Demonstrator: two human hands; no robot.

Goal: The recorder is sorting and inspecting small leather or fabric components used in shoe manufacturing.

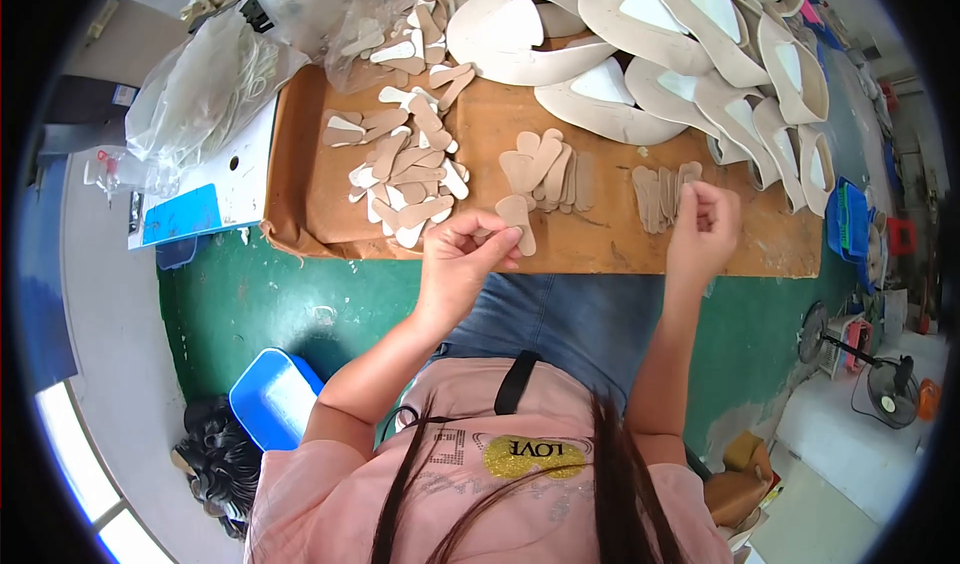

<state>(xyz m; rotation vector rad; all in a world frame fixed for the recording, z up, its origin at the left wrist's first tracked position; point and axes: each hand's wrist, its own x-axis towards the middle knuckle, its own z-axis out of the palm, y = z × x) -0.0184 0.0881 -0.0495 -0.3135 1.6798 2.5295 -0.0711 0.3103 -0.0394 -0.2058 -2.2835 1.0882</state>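
My left hand (465, 259), fingers pinched, holds a small tan bone-shaped piece (517, 222) upright at the table's near edge. To its right, my right hand (708, 222) has its fingers closed at the right end of a short row of like tan pieces (655, 199). Its fingertips pinch the end piece (690, 171), whose lower part is hidden by them. A fanned stack of tan pieces (540, 169) lies between the hands, just beyond the left one. Farther left is a loose heap of tan and white pieces (410, 169).
Large beige curved cut-outs with white patches (660, 74) overlap across the table's far right. Clear plastic bags (215, 89) lie at the far left. The brown tabletop (600, 249) ends close to my lap. A blue bin (275, 399) stands on the green floor, and a fan (885, 389) is at right.
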